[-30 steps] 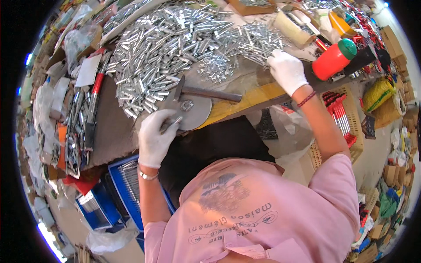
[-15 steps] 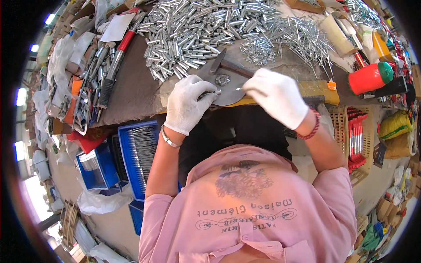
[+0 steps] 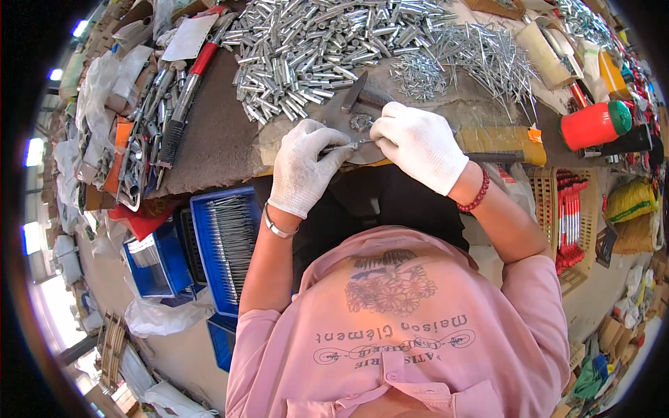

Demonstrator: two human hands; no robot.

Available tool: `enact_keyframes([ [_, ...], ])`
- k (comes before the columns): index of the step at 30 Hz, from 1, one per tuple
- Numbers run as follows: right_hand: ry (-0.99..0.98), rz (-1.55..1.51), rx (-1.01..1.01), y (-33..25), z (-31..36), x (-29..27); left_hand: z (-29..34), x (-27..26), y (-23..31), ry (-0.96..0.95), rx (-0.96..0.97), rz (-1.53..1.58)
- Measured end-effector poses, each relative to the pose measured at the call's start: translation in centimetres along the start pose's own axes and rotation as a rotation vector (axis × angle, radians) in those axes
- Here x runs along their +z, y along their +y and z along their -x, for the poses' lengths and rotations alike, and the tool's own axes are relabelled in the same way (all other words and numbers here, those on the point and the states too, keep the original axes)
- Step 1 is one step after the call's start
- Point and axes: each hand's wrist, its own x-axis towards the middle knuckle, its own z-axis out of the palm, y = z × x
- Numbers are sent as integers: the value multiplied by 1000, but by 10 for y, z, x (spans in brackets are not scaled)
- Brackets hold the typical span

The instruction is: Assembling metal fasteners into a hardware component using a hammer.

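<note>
Both my hands wear white gloves and meet at the near edge of the bench. My left hand (image 3: 301,168) is closed in a pinch around a small silvery metal tube (image 3: 341,147), whose end points right. My right hand (image 3: 422,148) pinches a thin metal piece, mostly hidden by the fingers, against or very near the tube's end. Under the fingertips is a round grey metal plate (image 3: 373,158). Just beyond lie a small shiny metal part (image 3: 362,122) and a hammer (image 3: 355,93), its handle partly behind my right hand.
A large heap of metal tubes (image 3: 300,59) covers the far bench, beside piles of small pins (image 3: 420,75) and long nail-like rods (image 3: 491,63). Tools (image 3: 185,104) crowd the left. A red-green container (image 3: 594,126) stands right. Below are a blue bin of rods (image 3: 230,244) and a yellow basket (image 3: 547,202).
My right hand has moved left, bringing its thin metal piece up to the tube in my left hand. The left hand has shifted slightly right and still grips the tube.
</note>
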Motion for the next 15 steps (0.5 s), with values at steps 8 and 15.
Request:
enact_keyframes([
  [8,3,-61,-38,2,-2,4,3,6,-6,45,7,39],
  [15,95,-95,-103,-3,-3,15,-1,7,-7,91,157,6],
])
